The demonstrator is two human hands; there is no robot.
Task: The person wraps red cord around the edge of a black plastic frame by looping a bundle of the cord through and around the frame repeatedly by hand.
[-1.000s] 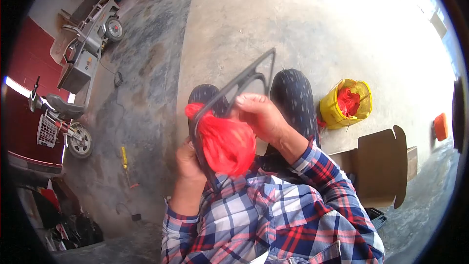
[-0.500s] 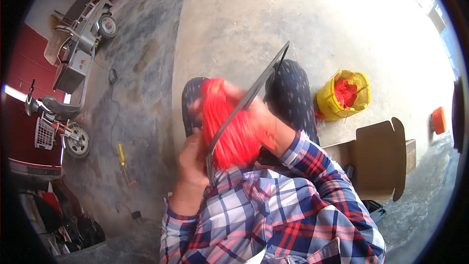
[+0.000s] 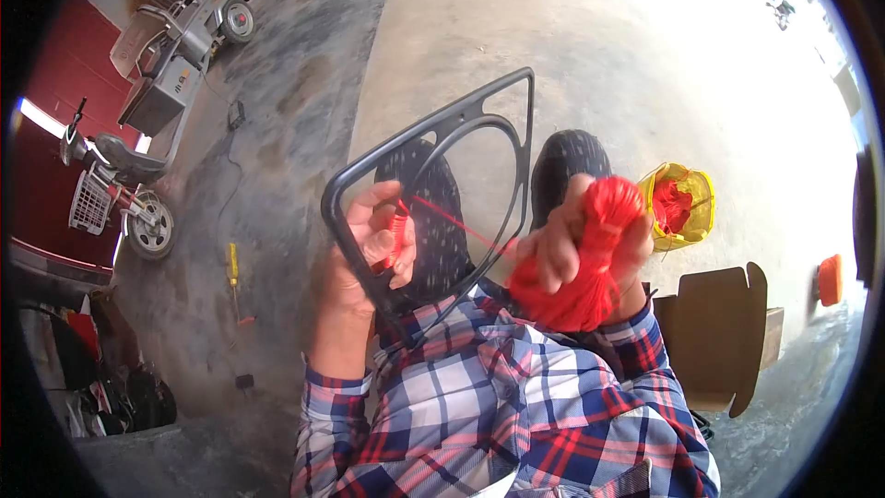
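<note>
Black frame (image 3: 450, 118), angular outside, curved inside, tilted, left of centre. Red cord bundle (image 3: 590, 290) at right, gathered toward its far end, flared nearer. Thin red strand (image 3: 452, 218), drawn fairly straight between bundle and small red winding (image 3: 397, 235) at left.

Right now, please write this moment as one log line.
left hand: holding black frame, red strands | right hand: gripping red cord bundle | thin cord: between hands | yellow bucket: on floor
</note>
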